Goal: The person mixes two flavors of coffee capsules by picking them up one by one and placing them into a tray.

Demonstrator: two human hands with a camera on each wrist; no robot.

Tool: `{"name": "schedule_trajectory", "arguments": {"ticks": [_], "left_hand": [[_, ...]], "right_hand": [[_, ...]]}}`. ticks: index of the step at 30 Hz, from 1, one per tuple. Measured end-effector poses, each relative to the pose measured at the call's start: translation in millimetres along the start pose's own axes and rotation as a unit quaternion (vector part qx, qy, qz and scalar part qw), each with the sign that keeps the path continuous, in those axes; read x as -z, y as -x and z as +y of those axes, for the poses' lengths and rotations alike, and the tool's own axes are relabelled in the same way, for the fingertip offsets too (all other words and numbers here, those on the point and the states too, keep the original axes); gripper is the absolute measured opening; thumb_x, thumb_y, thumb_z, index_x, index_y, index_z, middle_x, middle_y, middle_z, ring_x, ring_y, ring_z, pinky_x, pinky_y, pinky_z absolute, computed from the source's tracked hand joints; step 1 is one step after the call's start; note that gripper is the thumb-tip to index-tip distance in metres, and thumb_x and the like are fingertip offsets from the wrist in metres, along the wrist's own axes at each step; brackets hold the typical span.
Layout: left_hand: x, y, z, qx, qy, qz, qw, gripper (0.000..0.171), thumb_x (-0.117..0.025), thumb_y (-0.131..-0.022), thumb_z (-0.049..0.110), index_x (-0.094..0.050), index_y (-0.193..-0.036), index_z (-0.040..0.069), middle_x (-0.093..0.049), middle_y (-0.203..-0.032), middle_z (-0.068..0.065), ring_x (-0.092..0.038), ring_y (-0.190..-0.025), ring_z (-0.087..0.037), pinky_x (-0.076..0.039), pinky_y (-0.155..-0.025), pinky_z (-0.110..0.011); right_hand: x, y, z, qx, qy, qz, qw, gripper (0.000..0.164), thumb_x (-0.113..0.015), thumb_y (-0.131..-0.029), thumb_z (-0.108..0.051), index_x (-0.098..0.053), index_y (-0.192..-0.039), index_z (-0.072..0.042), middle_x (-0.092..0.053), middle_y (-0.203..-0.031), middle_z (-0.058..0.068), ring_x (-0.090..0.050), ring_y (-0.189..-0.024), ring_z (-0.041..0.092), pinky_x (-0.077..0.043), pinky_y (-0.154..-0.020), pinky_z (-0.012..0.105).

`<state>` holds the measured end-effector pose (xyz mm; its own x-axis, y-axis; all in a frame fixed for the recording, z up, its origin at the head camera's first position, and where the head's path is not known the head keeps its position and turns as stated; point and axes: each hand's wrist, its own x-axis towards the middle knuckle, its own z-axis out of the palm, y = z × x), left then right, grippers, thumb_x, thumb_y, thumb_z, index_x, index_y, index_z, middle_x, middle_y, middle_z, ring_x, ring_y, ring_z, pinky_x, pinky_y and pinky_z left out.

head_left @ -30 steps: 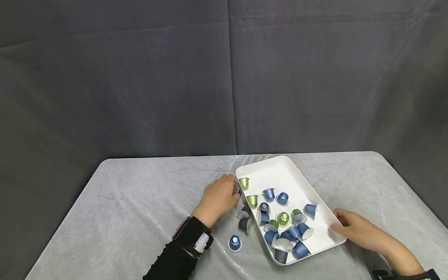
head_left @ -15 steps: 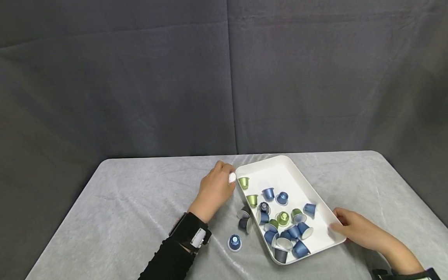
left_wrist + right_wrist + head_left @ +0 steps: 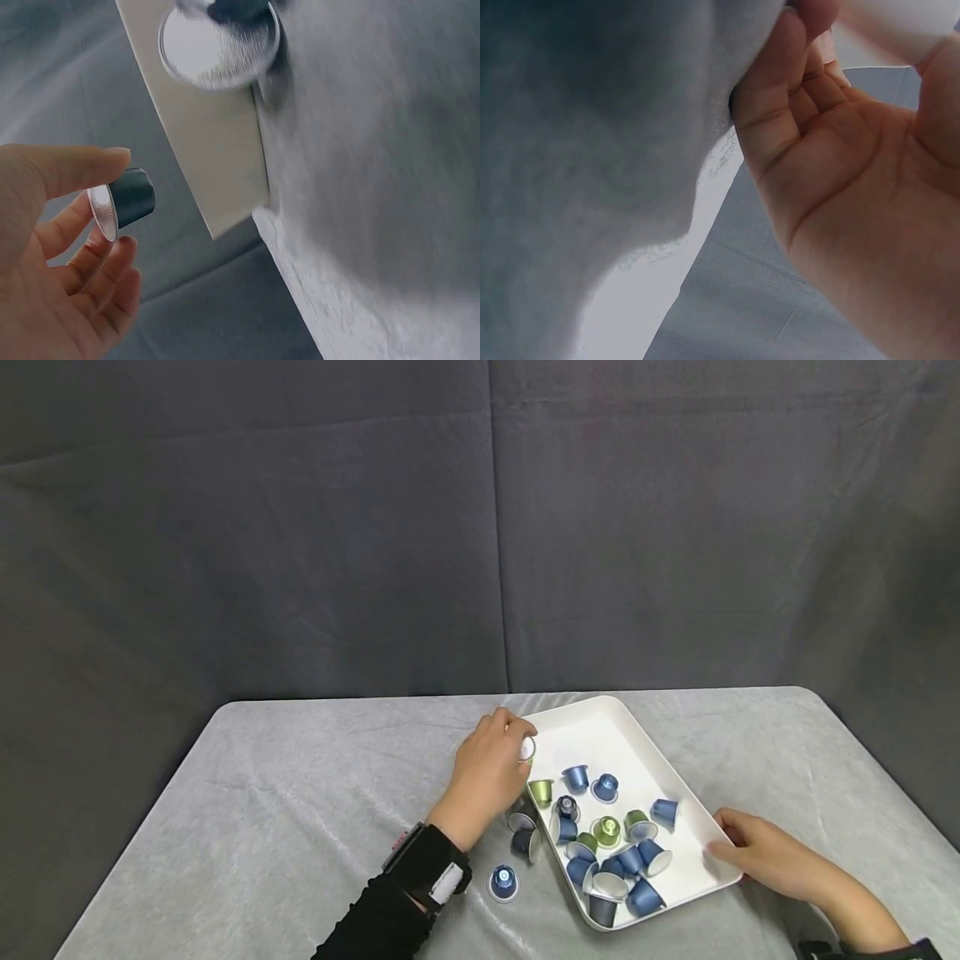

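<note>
My left hand (image 3: 487,774) pinches a dark coffee capsule (image 3: 133,196) between thumb and fingers, its silver foil lid facing the palm in the left wrist view. In the head view that hand is over the left rim of a white tray (image 3: 581,722), covering part of it. Blue, green and dark capsules lie in the tray, among them a light green capsule (image 3: 541,791) near the left wall and a blue capsule (image 3: 576,777). At the tray's right corner my right hand (image 3: 780,860) grips the rim; the right wrist view shows its curled fingers (image 3: 769,112).
Left of the tray, on the grey cloth (image 3: 300,827), lie two dark capsules, one (image 3: 525,843) on its side against the tray wall. A blue capsule (image 3: 503,882) stands lid down nearer the front. A dark grey curtain (image 3: 300,552) hangs behind the table.
My left hand has lifted the dark capsule from the cloth beside the tray, then moved right with it over the tray's left rim. The right hand and tray have stayed in place.
</note>
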<state>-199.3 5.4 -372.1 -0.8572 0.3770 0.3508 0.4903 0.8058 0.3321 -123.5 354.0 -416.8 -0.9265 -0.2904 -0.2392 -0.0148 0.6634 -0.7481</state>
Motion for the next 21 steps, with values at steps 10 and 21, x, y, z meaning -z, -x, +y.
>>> {"name": "schedule_trajectory", "arguments": {"ticks": [10, 21], "left_hand": [[-8.2, 6.1, 28.6, -0.045, -0.025, -0.023, 0.9984, 0.038, -0.081, -0.082, 0.017, -0.069, -0.118, 0.013, -0.059, -0.11, -0.003, -0.057, -0.1, -0.019, -0.049, -0.079, -0.031], [-16.6, 5.3, 49.4, -0.121, -0.068, -0.059, 0.9886, 0.038, -0.077, -0.086, 0.039, -0.069, -0.115, 0.019, -0.063, -0.104, 0.005, -0.056, -0.099, -0.014, -0.046, -0.085, -0.027]], "right_hand": [[1, -1, 0, 0.001, 0.003, -0.002, 1.0, 0.017, -0.061, -0.097, -0.013, -0.054, -0.102, 0.002, -0.061, -0.081, 0.005, -0.052, -0.066, 0.011, -0.046, -0.055, 0.027], [2, 1, 1, 0.0, 0.007, 0.004, 1.0, 0.015, -0.061, -0.097, -0.012, -0.055, -0.101, 0.001, -0.061, -0.08, 0.005, -0.052, -0.065, 0.01, -0.045, -0.055, 0.026]]}}
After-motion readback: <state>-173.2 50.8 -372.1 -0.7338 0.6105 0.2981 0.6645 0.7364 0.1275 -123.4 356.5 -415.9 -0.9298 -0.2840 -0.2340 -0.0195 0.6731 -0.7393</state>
